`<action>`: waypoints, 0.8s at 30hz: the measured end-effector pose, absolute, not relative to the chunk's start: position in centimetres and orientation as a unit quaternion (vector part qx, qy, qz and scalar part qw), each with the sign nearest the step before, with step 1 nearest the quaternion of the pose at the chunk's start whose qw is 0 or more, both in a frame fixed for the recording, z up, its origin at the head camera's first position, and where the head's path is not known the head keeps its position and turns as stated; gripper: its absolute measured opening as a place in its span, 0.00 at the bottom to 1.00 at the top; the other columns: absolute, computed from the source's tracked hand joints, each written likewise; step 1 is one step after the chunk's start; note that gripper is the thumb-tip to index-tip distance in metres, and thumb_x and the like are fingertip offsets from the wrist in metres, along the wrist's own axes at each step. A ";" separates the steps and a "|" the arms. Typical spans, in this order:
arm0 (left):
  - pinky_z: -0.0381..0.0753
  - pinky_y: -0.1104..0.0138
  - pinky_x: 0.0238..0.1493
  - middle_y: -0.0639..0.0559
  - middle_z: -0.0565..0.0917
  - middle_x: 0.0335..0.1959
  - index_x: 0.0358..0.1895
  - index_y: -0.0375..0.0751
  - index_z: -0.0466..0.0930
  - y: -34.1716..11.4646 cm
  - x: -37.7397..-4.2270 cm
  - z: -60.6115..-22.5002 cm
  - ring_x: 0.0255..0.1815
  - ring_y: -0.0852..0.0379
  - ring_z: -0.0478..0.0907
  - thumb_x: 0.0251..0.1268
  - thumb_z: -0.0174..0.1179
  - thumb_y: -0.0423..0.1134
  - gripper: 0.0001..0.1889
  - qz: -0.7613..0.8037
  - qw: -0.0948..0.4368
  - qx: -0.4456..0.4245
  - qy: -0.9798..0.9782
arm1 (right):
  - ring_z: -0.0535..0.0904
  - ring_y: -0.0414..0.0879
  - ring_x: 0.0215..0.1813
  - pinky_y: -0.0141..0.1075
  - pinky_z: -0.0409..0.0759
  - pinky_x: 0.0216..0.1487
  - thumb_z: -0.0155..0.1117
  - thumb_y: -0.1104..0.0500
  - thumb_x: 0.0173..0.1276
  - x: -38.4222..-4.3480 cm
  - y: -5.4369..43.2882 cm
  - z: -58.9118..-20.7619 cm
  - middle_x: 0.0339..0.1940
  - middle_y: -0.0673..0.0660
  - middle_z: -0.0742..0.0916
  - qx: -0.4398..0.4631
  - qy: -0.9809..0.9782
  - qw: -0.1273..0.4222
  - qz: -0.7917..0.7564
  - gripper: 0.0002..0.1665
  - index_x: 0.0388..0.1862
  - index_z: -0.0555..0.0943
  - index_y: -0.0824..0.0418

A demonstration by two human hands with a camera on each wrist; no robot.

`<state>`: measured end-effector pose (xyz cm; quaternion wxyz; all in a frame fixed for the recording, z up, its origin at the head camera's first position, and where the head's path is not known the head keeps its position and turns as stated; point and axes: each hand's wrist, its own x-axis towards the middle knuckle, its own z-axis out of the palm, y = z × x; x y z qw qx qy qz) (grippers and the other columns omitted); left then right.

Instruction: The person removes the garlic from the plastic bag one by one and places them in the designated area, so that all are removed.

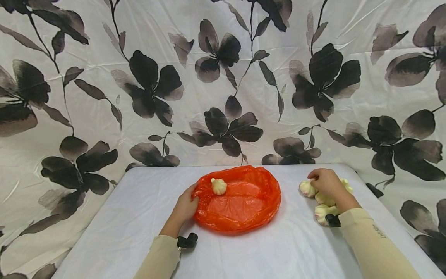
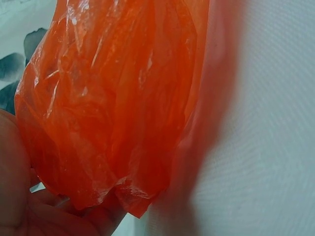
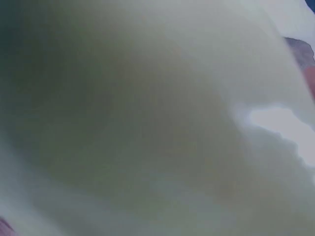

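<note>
A crumpled, see-through red plastic bag (image 1: 240,211) lies spread on the table, its opening facing up. One pale garlic bulb (image 1: 219,186) sits inside it, toward the left. My left hand (image 1: 186,205) grips the bag's left edge; in the left wrist view fingers (image 2: 64,216) curl under the red plastic (image 2: 113,108). At the right my right hand (image 1: 329,186) reaches over several garlic bulbs (image 1: 324,213), its fingertips pinching at the top of the leftmost bulb (image 1: 306,190). A blurred pale surface (image 3: 147,123), very close, fills most of the right wrist view and hides the fingers.
A white cloth covers the table (image 1: 258,255). Behind it hangs a pale curtain (image 1: 271,147) with dark flowers. Black wrist cameras (image 1: 188,241) sit on both wrists, the right one close to the lowest garlic bulb.
</note>
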<state>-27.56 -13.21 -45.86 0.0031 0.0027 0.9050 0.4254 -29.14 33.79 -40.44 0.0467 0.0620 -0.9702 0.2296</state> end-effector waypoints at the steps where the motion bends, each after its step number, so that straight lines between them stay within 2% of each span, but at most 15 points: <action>1: 0.62 0.45 0.71 0.40 0.63 0.74 0.75 0.43 0.56 -13.2 -27.6 -45.8 0.74 0.40 0.61 0.69 0.48 0.35 0.31 0.426 0.003 0.003 0.905 | 0.78 0.52 0.39 0.41 0.76 0.41 0.58 0.65 0.58 -29.1 33.8 -40.4 0.35 0.61 0.86 0.061 -0.970 0.043 0.229 0.15 0.43 0.83 0.68; 9: 0.63 0.44 0.71 0.39 0.63 0.74 0.76 0.43 0.55 -13.1 -27.6 -45.9 0.74 0.39 0.61 0.70 0.47 0.34 0.31 0.423 0.004 0.004 0.906 | 0.77 0.53 0.42 0.48 0.78 0.47 0.58 0.62 0.64 -29.0 33.6 -40.4 0.40 0.62 0.85 0.066 -0.969 0.031 0.235 0.14 0.45 0.83 0.66; 18: 0.63 0.44 0.71 0.39 0.63 0.74 0.76 0.43 0.56 -13.2 -27.5 -46.0 0.73 0.39 0.61 0.69 0.48 0.35 0.31 0.424 0.002 0.002 0.906 | 0.77 0.57 0.48 0.51 0.78 0.51 0.59 0.60 0.65 -29.0 33.0 -40.5 0.45 0.64 0.84 0.049 -0.969 0.009 0.243 0.14 0.48 0.82 0.64; 24: 0.62 0.44 0.71 0.40 0.63 0.74 0.76 0.44 0.55 -13.2 -27.6 -46.0 0.74 0.39 0.61 0.70 0.48 0.35 0.31 0.427 0.004 0.001 0.904 | 0.77 0.58 0.50 0.53 0.78 0.53 0.60 0.59 0.65 -29.1 32.8 -40.7 0.46 0.64 0.84 0.052 -0.969 0.013 0.240 0.14 0.48 0.83 0.63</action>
